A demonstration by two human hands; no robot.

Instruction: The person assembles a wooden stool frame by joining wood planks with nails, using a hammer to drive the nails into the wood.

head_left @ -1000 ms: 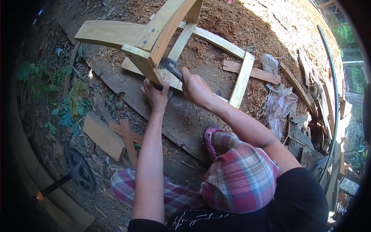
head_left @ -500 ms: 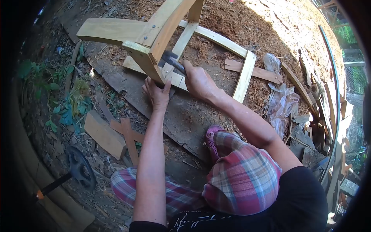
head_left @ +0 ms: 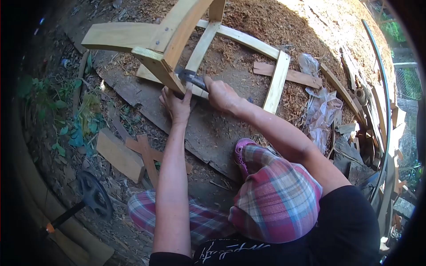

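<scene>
A pale wooden frame (head_left: 202, 52), built of nailed boards with an upright leg and a slanting top, stands on the ground ahead of me. Around the lower corner of its near upright, my left hand (head_left: 176, 107) is closed, thumb up along the joint and fingertips partly hidden. My right hand (head_left: 223, 96) grips a hammer (head_left: 195, 80) near its head. The dark hammer head lies right at that joint, close above my left thumb. Whether a nail is there I cannot make out.
Wood offcuts (head_left: 120, 153) lie left of my left forearm. A black wheel-shaped handle (head_left: 94, 195) is at lower left. A loose board (head_left: 288, 74), crumpled plastic (head_left: 323, 111) and stacked scrap wood (head_left: 370, 111) are to the right. Sawdust (head_left: 262, 24) covers the ground behind.
The hammer head has come down from above the joint to lie at it, with my right hand lowered slightly. My left hand keeps its hold. The whole view has shifted a little.
</scene>
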